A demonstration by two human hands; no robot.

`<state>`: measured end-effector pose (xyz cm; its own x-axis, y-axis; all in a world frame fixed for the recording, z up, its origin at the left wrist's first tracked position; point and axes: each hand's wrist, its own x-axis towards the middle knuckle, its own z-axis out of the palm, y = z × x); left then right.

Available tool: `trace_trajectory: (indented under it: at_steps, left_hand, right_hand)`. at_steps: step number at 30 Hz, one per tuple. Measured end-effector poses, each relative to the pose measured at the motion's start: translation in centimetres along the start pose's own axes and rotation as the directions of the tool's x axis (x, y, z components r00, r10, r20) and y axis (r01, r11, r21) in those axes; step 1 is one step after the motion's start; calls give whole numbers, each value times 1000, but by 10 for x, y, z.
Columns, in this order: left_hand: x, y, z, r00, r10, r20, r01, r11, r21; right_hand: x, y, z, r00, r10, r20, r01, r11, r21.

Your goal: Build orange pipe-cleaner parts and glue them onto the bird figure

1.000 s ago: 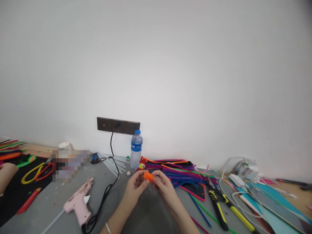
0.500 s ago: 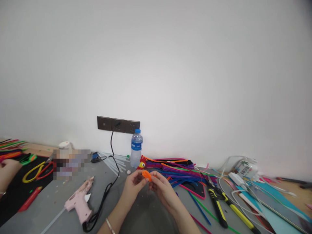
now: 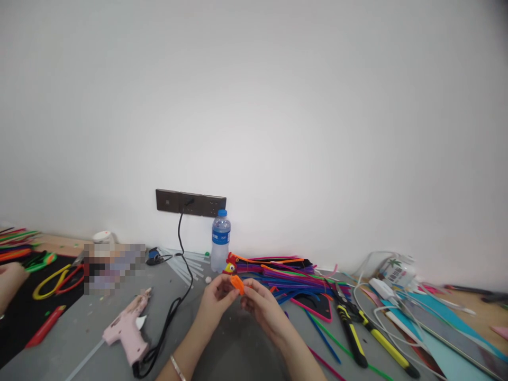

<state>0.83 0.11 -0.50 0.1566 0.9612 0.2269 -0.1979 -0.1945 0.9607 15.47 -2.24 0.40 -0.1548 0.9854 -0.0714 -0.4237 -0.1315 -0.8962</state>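
A small orange pipe-cleaner piece (image 3: 237, 284) is pinched between both hands, above the grey table. My left hand (image 3: 218, 297) holds it from the left with thumb and fingers closed. From the right, my right hand (image 3: 259, 301) grips its other side, fingertips close to the left ones. Just behind the hands is a yellow and red chicken figure (image 3: 230, 266) with a round eye, its lower part hidden. Beyond it lies a pile of coloured pipe cleaners (image 3: 286, 272).
A pink glue gun (image 3: 127, 330) with a black cord lies left. A water bottle (image 3: 220, 243) stands by the wall under the socket panel (image 3: 190, 202). Yellow-black pliers (image 3: 351, 333), a phone (image 3: 317, 306) and white cables lie right. Another person's hand (image 3: 11, 280) shows at far left.
The orange piece has turned slightly in my fingers, while both hands stay nearly in place. The view has shifted a little. The other person's hand moved left.
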Motion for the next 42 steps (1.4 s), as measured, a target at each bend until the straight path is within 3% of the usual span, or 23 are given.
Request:
trace_trajectory:
  at_steps: [6,13,17,30,36,39,42]
  left_hand:
    - [0,0,2,999,-21,-31,19,998,-54]
    - [0,-2,1,999,-34,38,37,997,-68]
    - [0,-4,-1,999,-38,-3,37,997,-74]
    - [1,0,1,999,1,-43,-3,999,-46]
    - [7,-10,-8,983,-3,-183,-16,995,-100]
    - [7,-7,-9,982,-9,-191,-8,996,-87]
    - [7,-4,-8,981,-6,-192,-7,998,-69]
  right_hand:
    - [2,3,0,1000,26,-18,-25,999,32]
    - [0,-1,2,998,62,8,-63,993,104]
    - [0,1,0,998,54,18,-55,992,112]
    - [2,3,0,995,20,-96,-14,998,63]
    - [9,4,-9,955,-94,-281,104,994,22]
    - [4,0,-4,903,-291,-317,267,956,-117]
    - [-12,-3,15,825,-520,-223,429,832,-351]
